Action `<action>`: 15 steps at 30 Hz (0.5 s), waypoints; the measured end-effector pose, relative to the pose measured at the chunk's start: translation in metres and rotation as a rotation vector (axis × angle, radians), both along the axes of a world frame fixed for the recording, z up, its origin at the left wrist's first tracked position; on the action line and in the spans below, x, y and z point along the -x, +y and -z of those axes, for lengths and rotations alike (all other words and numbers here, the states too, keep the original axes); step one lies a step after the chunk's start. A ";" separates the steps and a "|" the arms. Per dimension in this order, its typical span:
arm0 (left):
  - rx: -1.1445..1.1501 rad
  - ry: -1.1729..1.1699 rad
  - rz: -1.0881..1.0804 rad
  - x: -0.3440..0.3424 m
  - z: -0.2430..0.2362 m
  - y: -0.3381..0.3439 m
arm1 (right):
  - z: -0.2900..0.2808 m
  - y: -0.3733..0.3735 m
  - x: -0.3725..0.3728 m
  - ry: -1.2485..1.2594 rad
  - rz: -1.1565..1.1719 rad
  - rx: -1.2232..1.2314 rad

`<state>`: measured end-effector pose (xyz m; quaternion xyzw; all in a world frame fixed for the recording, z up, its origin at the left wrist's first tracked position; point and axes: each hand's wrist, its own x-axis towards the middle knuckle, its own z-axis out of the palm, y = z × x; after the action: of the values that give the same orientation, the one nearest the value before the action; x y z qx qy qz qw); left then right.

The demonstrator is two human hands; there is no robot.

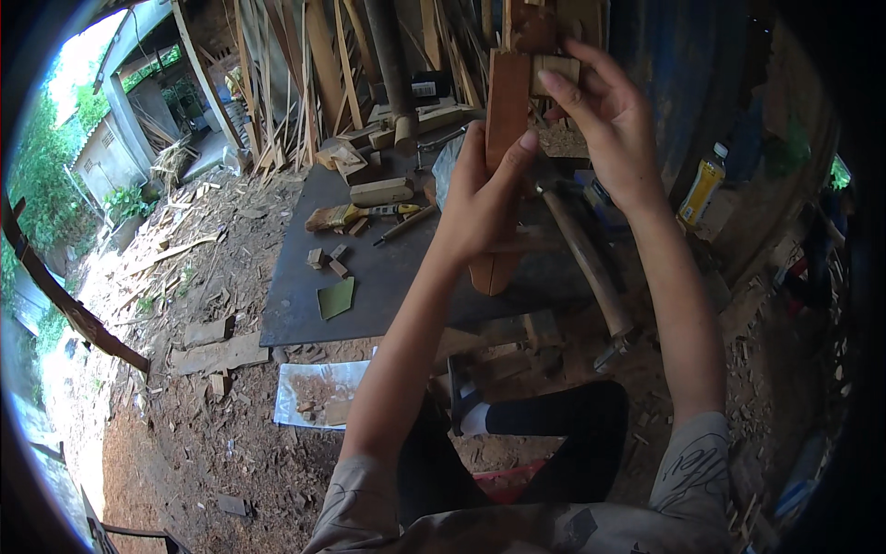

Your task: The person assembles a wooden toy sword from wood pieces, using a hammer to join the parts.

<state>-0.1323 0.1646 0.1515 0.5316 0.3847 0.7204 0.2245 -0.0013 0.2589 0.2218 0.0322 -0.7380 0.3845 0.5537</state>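
My left hand is wrapped around a reddish-brown wooden bar, which stands nearly upright in front of me. My right hand pinches a small pale wood block between thumb and fingers, against the bar's upper right side. Above them, a darker brown wooden part shows at the picture's top edge; whether it is joined to the bar I cannot tell. Below my left hand appears a rounded orange-brown wooden end, partly hidden by my wrist.
On the dark tabletop lie a paintbrush, wood offcuts, a green sandpaper piece and a long-handled hammer. A yellow bottle stands at the right. Wooden strips lean behind; wood scraps cover the ground.
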 end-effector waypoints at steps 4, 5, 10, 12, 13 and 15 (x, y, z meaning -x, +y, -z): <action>-0.158 0.007 -0.024 0.003 -0.030 0.006 | 0.001 -0.008 0.002 0.002 0.003 0.011; -0.156 0.061 -0.057 0.004 -0.040 0.003 | 0.001 -0.009 0.000 -0.032 0.016 0.002; -0.146 0.108 -0.056 0.005 -0.057 -0.002 | 0.004 -0.013 0.002 0.038 0.111 -0.126; -0.167 0.083 -0.037 0.003 -0.056 -0.001 | 0.005 -0.015 0.001 0.023 0.145 -0.151; -0.188 0.055 -0.023 0.001 -0.055 0.000 | 0.005 -0.015 0.001 0.020 0.150 -0.145; -0.139 0.064 -0.008 0.002 -0.054 -0.002 | 0.007 -0.014 -0.001 0.015 0.156 -0.138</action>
<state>-0.1346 0.1622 0.2057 0.5669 0.3429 0.7291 0.1718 0.0002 0.2446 0.2153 0.0154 -0.7587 0.2882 0.5841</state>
